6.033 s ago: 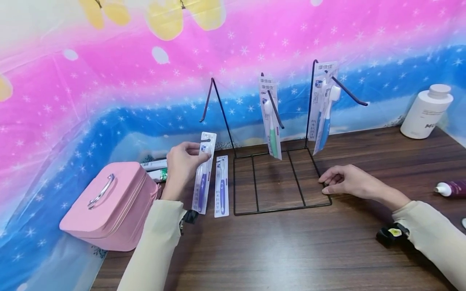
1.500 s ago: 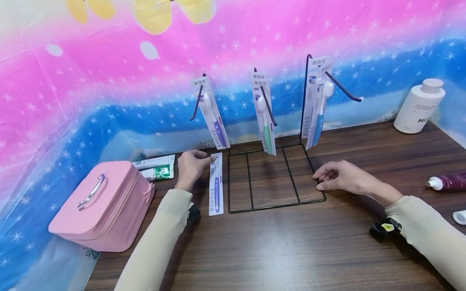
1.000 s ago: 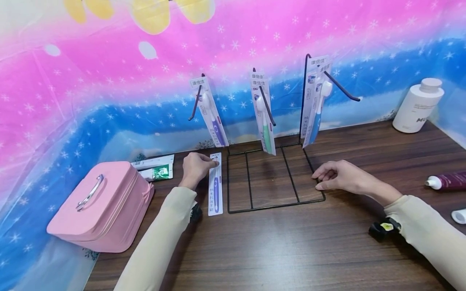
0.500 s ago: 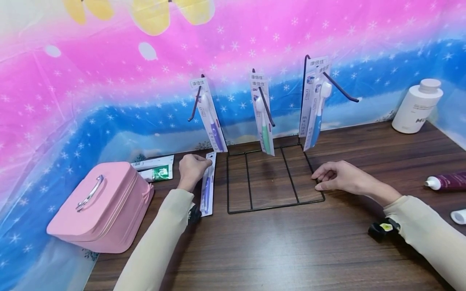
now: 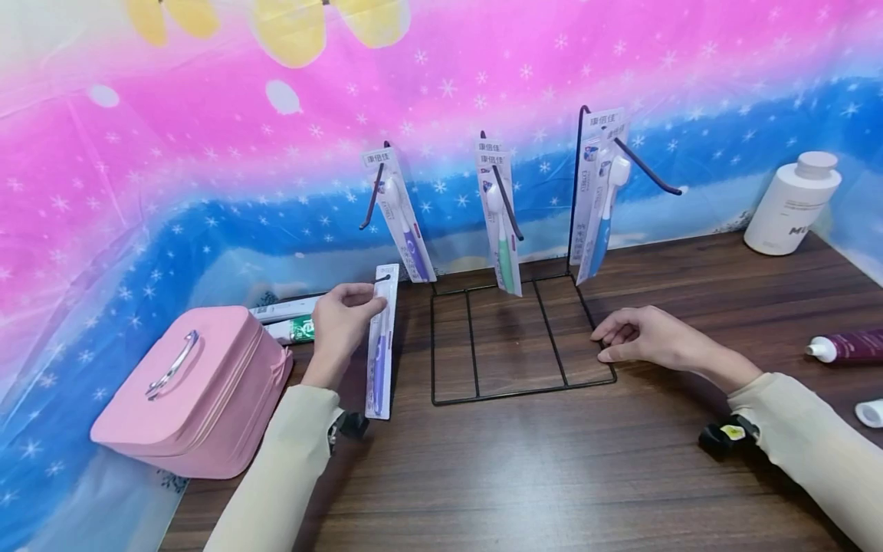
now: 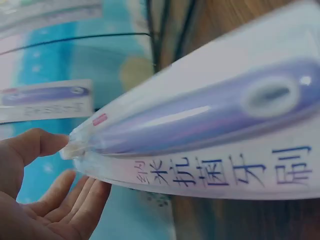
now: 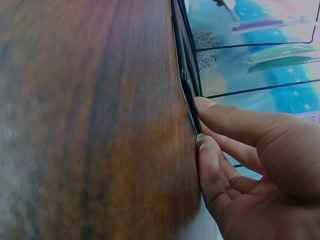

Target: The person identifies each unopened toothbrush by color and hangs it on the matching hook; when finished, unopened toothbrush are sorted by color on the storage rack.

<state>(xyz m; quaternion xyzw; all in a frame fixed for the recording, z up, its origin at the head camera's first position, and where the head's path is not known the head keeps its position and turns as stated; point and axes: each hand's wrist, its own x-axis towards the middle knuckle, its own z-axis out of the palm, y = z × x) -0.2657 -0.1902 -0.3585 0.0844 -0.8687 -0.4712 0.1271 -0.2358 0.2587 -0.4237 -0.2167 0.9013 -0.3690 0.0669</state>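
My left hand [image 5: 341, 322] pinches a packaged purple toothbrush [image 5: 379, 372] near the top of its card, raised and tilted left of the wire rack. The left wrist view shows the pack's purple handle [image 6: 200, 120] up close, with thumb and fingers at its far end. At the right side of the black wire display rack [image 5: 520, 393], my right hand [image 5: 651, 337] pinches the base wire between thumb and fingertips. Another purple toothbrush pack [image 5: 407, 230] hangs on the left hook, green packs [image 5: 507, 253] on the middle one, blue packs [image 5: 605, 222] on the right.
A pink case [image 5: 200, 391] stands at the left, toothpaste tubes [image 5: 293, 330] partly behind it. On the right are a white bottle [image 5: 793, 203], a dark red tube [image 5: 855, 345] and a white cap [image 5: 871, 412]. A patterned cloth [image 5: 276, 169] backs the wooden table [image 5: 524, 475].
The first purple pack has gone from my left hand onto the left hook. My left hand has since picked the second one up from the table and moved left. The right hand stays at the rack.
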